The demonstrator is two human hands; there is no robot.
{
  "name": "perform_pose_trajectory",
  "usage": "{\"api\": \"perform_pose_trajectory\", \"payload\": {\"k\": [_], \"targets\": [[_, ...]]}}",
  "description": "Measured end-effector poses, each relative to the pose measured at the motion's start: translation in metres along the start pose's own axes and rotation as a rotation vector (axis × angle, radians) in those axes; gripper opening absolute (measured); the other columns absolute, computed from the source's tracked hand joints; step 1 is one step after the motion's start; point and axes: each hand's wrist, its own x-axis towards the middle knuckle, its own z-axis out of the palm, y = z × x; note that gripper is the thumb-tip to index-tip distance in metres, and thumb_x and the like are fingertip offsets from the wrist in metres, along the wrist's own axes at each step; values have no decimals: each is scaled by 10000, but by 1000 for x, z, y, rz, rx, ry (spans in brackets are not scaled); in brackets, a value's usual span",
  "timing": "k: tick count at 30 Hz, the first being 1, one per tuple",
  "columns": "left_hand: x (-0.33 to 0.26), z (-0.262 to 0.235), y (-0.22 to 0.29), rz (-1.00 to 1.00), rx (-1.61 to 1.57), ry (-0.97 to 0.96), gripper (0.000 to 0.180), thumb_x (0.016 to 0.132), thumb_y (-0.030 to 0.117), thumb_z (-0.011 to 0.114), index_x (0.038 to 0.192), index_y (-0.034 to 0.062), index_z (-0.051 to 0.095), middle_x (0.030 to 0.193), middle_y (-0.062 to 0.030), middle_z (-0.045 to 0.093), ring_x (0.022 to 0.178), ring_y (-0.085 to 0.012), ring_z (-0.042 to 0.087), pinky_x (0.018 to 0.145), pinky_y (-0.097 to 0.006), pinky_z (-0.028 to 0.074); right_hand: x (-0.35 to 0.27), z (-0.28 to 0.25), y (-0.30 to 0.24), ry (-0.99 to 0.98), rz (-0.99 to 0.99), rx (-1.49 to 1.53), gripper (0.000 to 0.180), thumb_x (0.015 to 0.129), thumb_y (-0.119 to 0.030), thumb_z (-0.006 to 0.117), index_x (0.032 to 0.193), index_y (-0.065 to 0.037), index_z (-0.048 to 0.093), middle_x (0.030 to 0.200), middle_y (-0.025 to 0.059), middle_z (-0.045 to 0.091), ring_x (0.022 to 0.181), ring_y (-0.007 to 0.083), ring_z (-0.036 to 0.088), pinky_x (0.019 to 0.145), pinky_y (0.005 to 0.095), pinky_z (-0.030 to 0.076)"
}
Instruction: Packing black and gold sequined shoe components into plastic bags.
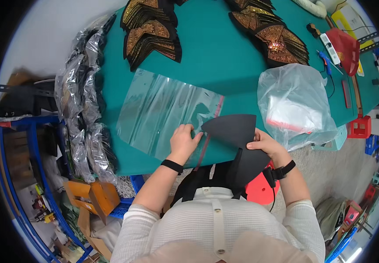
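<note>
A clear plastic bag point(158, 111) with a red strip along its right edge lies flat on the green table. My left hand point(183, 142) rests on the bag near that edge, fingers curled and gripping its plastic. My right hand point(264, 144) holds a stiff black curved piece point(233, 129) by its right side, with the thumb on top. The piece's pointed left tip reaches over the bag's red-striped edge, close to my left fingertips. Its lower part hangs past the table's front edge, above my lap.
Stacks of sequined black-and-gold pieces point(152, 39) and more such pieces point(272, 37) lie at the back. Packed plastic bags point(84, 101) line the left edge. A crumpled clear bag point(292, 96) sits at right, with a blue glue gun point(325, 61) and power strip point(330, 48) beyond.
</note>
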Motion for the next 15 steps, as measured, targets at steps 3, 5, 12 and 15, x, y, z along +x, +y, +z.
{"api": "perform_pose_trajectory", "payload": {"k": [3, 5, 12, 15], "targets": [[3, 3, 5, 59, 74, 176, 223, 724, 233, 704, 836, 78, 591, 844, -82, 579, 816, -281, 579, 691, -389, 471, 0, -1, 5, 85, 75, -27, 642, 700, -38, 699, 1269, 21, 407, 1077, 94, 612, 892, 126, 620, 788, 241, 492], [5, 15, 4, 98, 87, 166, 199, 742, 224, 685, 825, 70, 590, 842, -80, 577, 804, -291, 579, 677, -401, 471, 1, -15, 15, 139, 71, 8, 602, 701, -42, 699, 1235, 25, 430, 991, 85, 629, 817, 114, 623, 735, 235, 498], [4, 2, 12, 83, 99, 100, 155, 788, 197, 619, 858, 67, 574, 845, -100, 560, 813, -308, 575, 658, -418, 481, 4, -9, 20, 181, 71, 7, 569, 705, -61, 704, 1202, 39, 447, 894, 75, 628, 754, 112, 614, 689, 230, 487], [5, 5, 14, 91, 180, 122, 126, 802, 170, 591, 809, 48, 562, 851, -109, 562, 788, -306, 586, 639, -424, 487, -1, 4, 10, 223, 84, -33, 566, 702, -61, 706, 1196, 46, 449, 909, 85, 626, 763, 115, 614, 691, 237, 490]]}}
